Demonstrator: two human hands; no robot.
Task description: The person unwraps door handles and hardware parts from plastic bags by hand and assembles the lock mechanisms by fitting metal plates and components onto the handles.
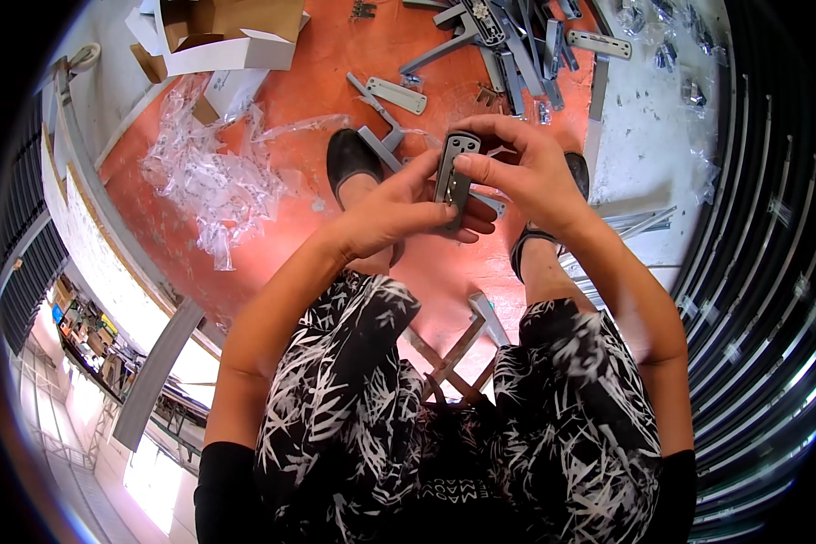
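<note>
A narrow grey metal plate with rounded ends and holes, like the backplate of a door handle, is held upright between my hands, above the floor and between my shoes. My left hand grips it from the left, thumb across its lower face and fingers behind. From the right, my right hand pinches its upper part, with the thumb on the face near the top holes. Below my left hand, a grey L-shaped lever handle lies beside my left shoe, partly hidden.
Loose grey handles are heaped ahead. Pale slotted plates lie around them. Crumpled clear plastic spreads at left, below an opened cardboard box. Long black profiles line the right side. A crossed-leg stool is under me.
</note>
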